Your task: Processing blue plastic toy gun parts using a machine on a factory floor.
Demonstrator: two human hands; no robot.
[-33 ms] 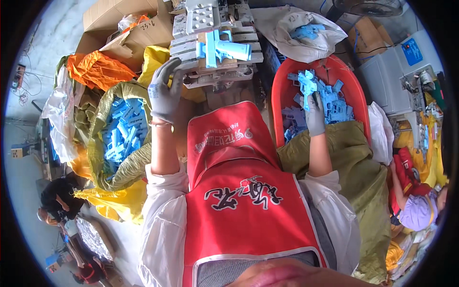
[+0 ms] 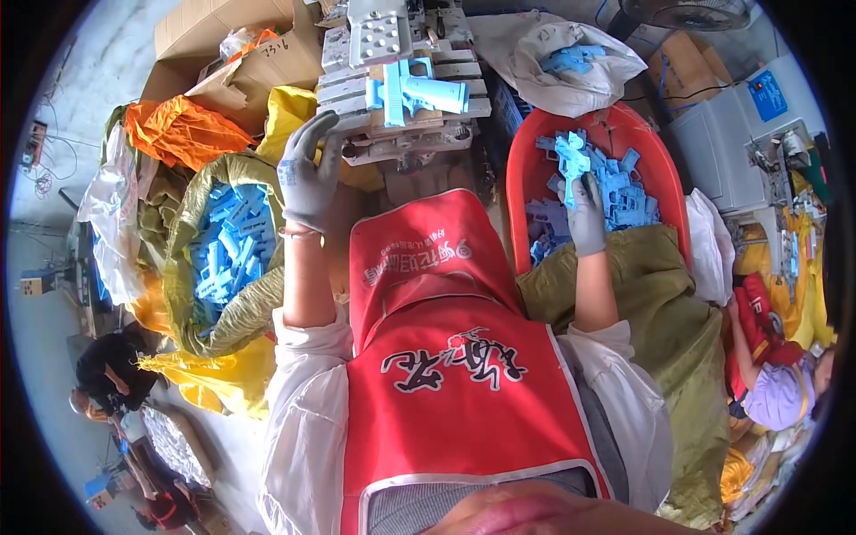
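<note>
On the slatted metal bed of a machine (image 2: 339,92) in front of me lies a light-blue plastic toy pistol (image 2: 419,94). My left hand (image 2: 308,183), in a grey glove, is raised at the left front corner of that bed. Its fingers are apart and hold nothing. At the right, my gloved right hand (image 2: 586,221) grips a light-blue toy pistol part (image 2: 572,156) over a red plastic tub (image 2: 519,192). Many more blue parts (image 2: 629,201) are heaped inside the tub. The fingertips of the right hand are partly hidden behind the part.
Left of me stands an olive woven sack (image 2: 183,267) full of blue pieces, beside an orange bag (image 2: 187,129) and a cardboard box (image 2: 267,67). A white sack (image 2: 615,71) of blue parts sits behind the tub. Other people work at far left and far right.
</note>
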